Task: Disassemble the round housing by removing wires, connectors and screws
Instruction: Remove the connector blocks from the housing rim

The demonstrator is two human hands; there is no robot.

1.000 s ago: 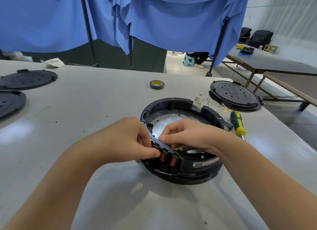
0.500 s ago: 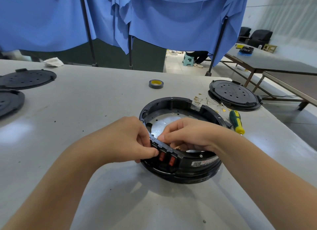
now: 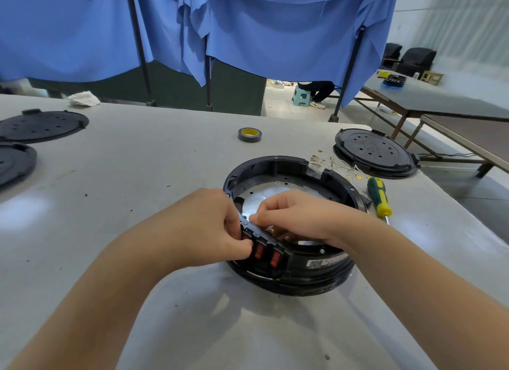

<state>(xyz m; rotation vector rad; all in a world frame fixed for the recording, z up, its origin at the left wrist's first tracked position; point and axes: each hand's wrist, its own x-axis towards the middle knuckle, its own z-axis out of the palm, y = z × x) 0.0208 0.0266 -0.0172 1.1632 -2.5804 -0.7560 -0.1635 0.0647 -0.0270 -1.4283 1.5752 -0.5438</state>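
At centre frame, the round housing point(image 3: 292, 223) sits flat on the counter point(image 3: 165, 182), its near wall, carrying the red rocker switches point(image 3: 267, 255), turned toward the person. Left hand point(image 3: 209, 226) grips that wall beside the switches, thumb on the outer face and fingers curled over the rim, apparently to brace the housing. Right hand point(image 3: 300, 215) reaches inside the rim with fingers curled down behind the switches, probably pulling a connector off a switch terminal; the fingertips and whatever they hold are hidden, so its grasp cannot be told.

Loose wires point(image 3: 333, 164) with brass terminals lie beyond the housing's far rim, presumably already removed. A green and yellow screwdriver point(image 3: 380, 196) rests just right of the housing, within reach. A black perforated cover point(image 3: 374, 152) lies at upper right and a tape roll point(image 3: 249, 134) at upper centre. Two further covers at left are cut off by the frame edge. Screws on the rim are too small to count.
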